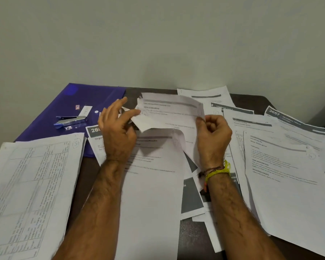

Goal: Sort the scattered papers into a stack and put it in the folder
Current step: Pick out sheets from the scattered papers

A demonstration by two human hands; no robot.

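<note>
I see matt white printed paper sheets (281,181), slightly creased. The purple plastic folder (64,109) looks smooth; the dark bench (193,233) looks matt.

Both hands held one curled sheet (167,113) above the tabletop's (90,184) middle: the left hand (116,128) pinched its left edge, the right hand (213,136) its right edge. A purple folder (64,102) carrying a stapler (70,121) lay at the far left corner; printed papers (289,175) covered the right side.
</note>
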